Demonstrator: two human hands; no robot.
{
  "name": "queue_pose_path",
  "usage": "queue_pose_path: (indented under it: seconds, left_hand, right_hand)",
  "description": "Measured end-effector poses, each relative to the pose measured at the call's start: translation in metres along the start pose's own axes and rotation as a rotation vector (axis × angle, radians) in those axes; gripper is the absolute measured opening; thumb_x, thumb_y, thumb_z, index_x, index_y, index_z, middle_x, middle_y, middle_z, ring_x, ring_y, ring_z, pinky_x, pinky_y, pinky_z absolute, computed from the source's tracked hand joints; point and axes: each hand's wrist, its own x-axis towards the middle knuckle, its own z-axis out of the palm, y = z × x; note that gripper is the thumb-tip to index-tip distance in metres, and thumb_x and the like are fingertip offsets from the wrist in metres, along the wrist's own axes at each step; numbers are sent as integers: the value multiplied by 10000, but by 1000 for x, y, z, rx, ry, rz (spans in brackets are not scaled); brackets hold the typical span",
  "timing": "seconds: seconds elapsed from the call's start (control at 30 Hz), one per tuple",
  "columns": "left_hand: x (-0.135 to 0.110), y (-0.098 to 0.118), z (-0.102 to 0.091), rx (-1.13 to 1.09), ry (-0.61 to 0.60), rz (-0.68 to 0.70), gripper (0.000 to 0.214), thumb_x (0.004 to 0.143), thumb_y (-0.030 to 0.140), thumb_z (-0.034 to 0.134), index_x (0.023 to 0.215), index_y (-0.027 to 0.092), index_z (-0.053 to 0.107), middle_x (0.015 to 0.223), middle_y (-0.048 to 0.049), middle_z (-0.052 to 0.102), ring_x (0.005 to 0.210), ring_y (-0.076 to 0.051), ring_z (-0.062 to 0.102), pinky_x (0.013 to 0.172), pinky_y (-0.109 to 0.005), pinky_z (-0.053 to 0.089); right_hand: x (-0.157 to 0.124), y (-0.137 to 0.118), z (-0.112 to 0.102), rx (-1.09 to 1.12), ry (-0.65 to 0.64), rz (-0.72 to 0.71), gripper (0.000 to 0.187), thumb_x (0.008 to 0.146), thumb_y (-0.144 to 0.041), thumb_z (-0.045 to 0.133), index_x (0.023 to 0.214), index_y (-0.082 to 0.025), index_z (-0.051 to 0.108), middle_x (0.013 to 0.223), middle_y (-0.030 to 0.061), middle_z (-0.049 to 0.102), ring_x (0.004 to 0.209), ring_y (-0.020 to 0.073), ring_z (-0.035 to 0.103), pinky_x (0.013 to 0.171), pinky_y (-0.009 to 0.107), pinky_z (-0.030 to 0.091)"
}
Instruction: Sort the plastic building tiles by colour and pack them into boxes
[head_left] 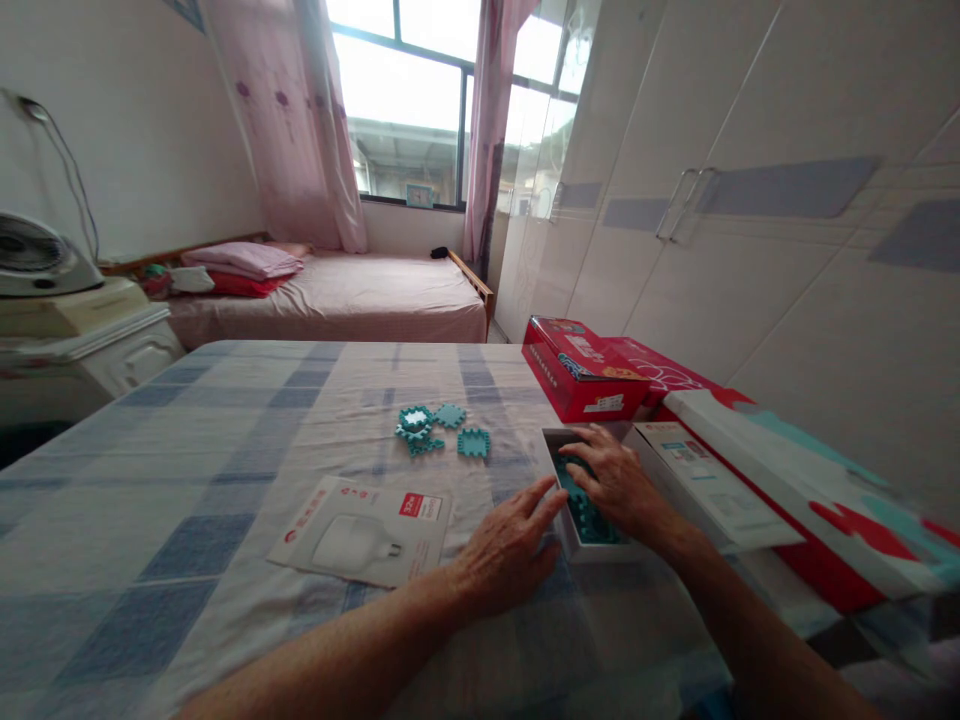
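Note:
A white open box (600, 550) stands on the cloth in front of me, with teal notched pieces (589, 515) inside. My right hand (619, 480) reaches over it, fingers spread and bent down towards the pieces; its fingertips partly cover them. Beside the box's left wall rests my left hand (510, 550), fingers stretched out and nothing held, fingertips at or close to the rim. Farther off lie more teal pieces with toothed edges: a small stack (415, 424), a single piece (450, 415) touching or near it, and a squarish piece (474, 443) apart to the right.
A printed card (367, 530) with a plug picture lies left of my left hand. Red boxes (577, 370), a white printed box (705, 475) and a red-and-white bag (810, 500) line the right side. Beyond the checked tablecloth (247, 450) are a bed (375, 290) and wardrobe (675, 120).

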Motion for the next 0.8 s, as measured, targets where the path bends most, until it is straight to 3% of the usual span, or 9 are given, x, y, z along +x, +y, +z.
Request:
queue_pose_path:
  seconds: [0.17, 0.3, 0.43, 0.67, 0.8]
  left_hand:
    - [1, -2, 5, -20, 22, 4, 624, 770, 140, 493, 1351, 163, 268, 1416, -161, 355, 1289, -261, 371, 1047, -416, 371]
    - [-1, -5, 10, 3, -2, -40, 630, 758, 165, 503, 1343, 162, 267, 1359, -157, 413, 1243, -278, 412, 1031, -435, 382]
    - [-4, -5, 12, 37, -29, -60, 602, 773, 205, 520, 1325, 146, 287, 1327, -164, 433, 1214, -294, 429, 1028, -446, 379]
    - [-2, -3, 7, 46, -46, -53, 511, 775, 222, 525, 1255, 148, 367, 1243, -136, 504, 1139, -273, 487, 999, -414, 413]
    - [-2, -3, 7, 44, -39, -43, 524, 778, 211, 514, 1270, 103, 369, 1289, -165, 473, 1169, -285, 466, 1013, -411, 398]
  right_hand:
    - [22, -25, -19, 199, 72, -116, 284, 844, -250, 450, 1050, -186, 634, 1165, 88, 588, 1119, 197, 515, 980, 339, 372]
    - [55, -63, -10, 209, -61, -256, 314, 837, -256, 477, 1111, -170, 603, 1133, 87, 608, 1053, 192, 559, 943, 306, 390]
    - [86, -90, 16, 69, -236, -240, 343, 796, -277, 532, 1118, -176, 597, 1143, 108, 602, 1044, 222, 562, 886, 308, 406]
    - [103, -86, 47, 40, -275, -179, 288, 709, -286, 617, 945, -123, 641, 1021, 148, 626, 923, 246, 577, 765, 302, 422]
    - [110, -82, 40, 107, -320, -209, 210, 781, -260, 506, 870, -134, 649, 820, 61, 656, 721, 160, 574, 618, 234, 394]
